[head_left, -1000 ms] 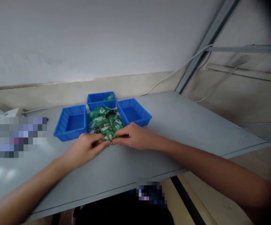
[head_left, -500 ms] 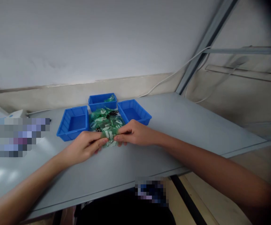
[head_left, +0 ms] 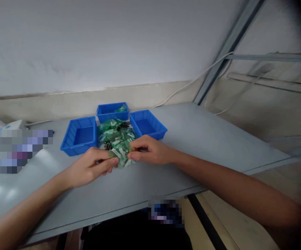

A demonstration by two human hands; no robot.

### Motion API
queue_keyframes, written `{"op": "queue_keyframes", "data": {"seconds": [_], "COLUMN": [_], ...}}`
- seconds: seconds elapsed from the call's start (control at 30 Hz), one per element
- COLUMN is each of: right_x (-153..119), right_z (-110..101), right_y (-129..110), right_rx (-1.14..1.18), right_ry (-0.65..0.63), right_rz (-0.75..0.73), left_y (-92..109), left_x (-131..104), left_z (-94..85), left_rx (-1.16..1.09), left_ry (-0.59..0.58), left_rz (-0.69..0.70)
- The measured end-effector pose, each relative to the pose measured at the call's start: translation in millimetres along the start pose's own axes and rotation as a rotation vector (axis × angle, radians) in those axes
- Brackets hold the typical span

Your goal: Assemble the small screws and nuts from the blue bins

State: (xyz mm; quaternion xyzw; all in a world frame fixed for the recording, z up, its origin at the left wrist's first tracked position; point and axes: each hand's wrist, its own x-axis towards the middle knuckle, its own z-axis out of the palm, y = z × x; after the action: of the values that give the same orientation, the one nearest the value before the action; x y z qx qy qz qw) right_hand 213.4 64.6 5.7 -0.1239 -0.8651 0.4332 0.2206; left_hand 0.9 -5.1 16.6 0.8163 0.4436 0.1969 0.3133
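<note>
My left hand [head_left: 94, 167] pinches the left side of a green plastic bag [head_left: 121, 156] with pale pieces inside. My right hand [head_left: 150, 149] grips the right side of the same bag, thumb and fingers pressed together. Just behind it lies a pile of similar green bags [head_left: 112, 130] with white and dark parts. Around the pile stand three blue bins: a left bin [head_left: 79, 149], a right bin [head_left: 150, 126] and a back bin [head_left: 112, 116]. Some green film shows inside the back bin.
All of this is on a grey table [head_left: 205, 135] against a wall. A white device [head_left: 12, 128] and a blurred-out item [head_left: 22, 151] lie at the left. A white cable [head_left: 176, 93] runs along the wall to a metal frame [head_left: 215, 73] at the right.
Both hands have come slightly lower and nearer with the bag, and they are a little farther apart. More of the bag shows between them. The camera view has shifted slightly.
</note>
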Motion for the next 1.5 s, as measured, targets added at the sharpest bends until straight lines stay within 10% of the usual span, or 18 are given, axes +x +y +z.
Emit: {"op": "queue_keyframes", "data": {"seconds": [0.37, 1.5], "right_x": [2, 1], "right_z": [8, 5], "right_y": [0, 5], "right_rx": [-0.132, -0.298], "right_ry": [-0.096, 0.014], "right_rz": [-0.018, 0.001], "left_y": [-4, -3], "left_x": [6, 4], "left_z": [11.1, 11.3], "left_rx": [0.227, 0.278], "left_ry": [0.052, 0.123], "left_rz": [0.179, 0.037]}}
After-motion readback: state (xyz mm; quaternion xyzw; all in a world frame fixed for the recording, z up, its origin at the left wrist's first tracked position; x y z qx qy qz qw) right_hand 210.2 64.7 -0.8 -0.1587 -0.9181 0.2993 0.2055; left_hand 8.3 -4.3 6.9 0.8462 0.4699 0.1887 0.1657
